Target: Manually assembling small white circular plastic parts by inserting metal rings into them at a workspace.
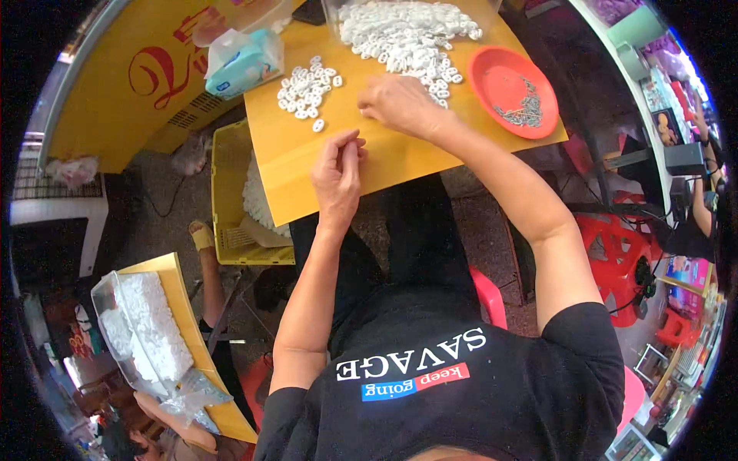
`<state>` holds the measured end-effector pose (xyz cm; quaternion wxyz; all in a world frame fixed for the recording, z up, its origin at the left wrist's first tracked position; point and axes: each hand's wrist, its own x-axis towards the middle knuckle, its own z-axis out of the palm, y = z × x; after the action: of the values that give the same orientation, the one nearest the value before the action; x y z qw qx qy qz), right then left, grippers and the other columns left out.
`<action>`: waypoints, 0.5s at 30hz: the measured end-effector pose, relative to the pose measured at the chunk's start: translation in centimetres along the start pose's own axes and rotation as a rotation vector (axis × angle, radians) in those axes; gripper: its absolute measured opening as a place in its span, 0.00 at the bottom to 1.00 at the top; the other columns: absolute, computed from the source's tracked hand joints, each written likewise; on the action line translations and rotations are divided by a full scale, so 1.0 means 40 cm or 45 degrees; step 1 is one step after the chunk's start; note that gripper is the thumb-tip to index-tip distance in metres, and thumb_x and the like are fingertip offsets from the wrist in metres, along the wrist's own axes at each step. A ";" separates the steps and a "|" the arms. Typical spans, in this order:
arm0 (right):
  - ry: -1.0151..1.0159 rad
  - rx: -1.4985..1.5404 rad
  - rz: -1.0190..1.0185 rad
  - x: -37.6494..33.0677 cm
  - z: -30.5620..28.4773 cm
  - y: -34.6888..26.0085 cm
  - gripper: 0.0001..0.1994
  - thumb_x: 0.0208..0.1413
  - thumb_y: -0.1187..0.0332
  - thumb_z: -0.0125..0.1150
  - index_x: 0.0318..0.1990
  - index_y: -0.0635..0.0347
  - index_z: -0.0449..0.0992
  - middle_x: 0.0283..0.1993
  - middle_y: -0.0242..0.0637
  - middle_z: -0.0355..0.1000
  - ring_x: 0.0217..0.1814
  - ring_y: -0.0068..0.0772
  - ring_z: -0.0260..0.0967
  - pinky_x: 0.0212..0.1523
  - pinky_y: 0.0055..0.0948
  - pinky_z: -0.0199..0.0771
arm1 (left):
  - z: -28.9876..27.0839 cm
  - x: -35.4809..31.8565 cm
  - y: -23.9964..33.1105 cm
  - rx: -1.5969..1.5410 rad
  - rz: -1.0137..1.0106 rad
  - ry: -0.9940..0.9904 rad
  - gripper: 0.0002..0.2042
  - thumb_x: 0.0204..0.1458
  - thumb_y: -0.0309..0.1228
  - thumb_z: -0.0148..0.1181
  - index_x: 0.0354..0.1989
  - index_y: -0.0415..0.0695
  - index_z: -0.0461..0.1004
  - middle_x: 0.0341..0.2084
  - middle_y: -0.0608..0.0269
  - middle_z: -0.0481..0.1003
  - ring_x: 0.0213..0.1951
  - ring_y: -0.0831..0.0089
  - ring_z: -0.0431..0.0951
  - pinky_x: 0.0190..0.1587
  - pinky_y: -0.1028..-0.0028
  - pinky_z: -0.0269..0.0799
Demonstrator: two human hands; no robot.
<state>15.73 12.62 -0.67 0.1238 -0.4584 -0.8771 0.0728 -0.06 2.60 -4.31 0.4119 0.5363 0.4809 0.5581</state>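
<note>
- Pinched together, the fingertips of the left hand (338,173) meet over the bare front part of the yellow board (400,157); whether a small piece sits between them cannot be told.
- Right hand (400,104) lies knuckles-up on the board with fingers curled down, touching the near edge of the big heap of white rings (403,34); what it grips, if anything, is hidden.
- That heap spreads along the far edge of the board, spilling from a clear bag.
- Smaller pile of rings (306,88) lies near the board's left edge, just left of the right hand and beyond the left hand; one ring (318,125) sits apart at its near side.
- Red plate (513,92) rests at the board's right edge with small metal bits (523,111) in it.
- Wipes pack (242,65) sits off the board's far left corner.
- Yellow crate (231,200) stands below the left edge, white stuff inside.
- Second yellow board at lower left carries a bag of white pieces (146,330).
</note>
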 end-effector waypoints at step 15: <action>0.351 1.787 0.384 -0.075 0.039 -0.122 0.08 0.56 0.70 0.62 0.40 0.65 0.76 0.34 0.31 0.75 0.33 0.19 0.70 0.35 0.20 0.70 | 0.008 0.010 0.007 -0.367 -0.082 0.110 0.11 0.60 0.27 0.54 0.49 0.37 0.66 0.36 0.62 0.74 0.37 0.78 0.73 0.42 0.79 0.70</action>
<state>13.11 7.37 -1.45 0.4864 -0.3920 -0.5278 0.5755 0.23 2.95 -3.96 0.4810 0.4314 0.4301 0.6305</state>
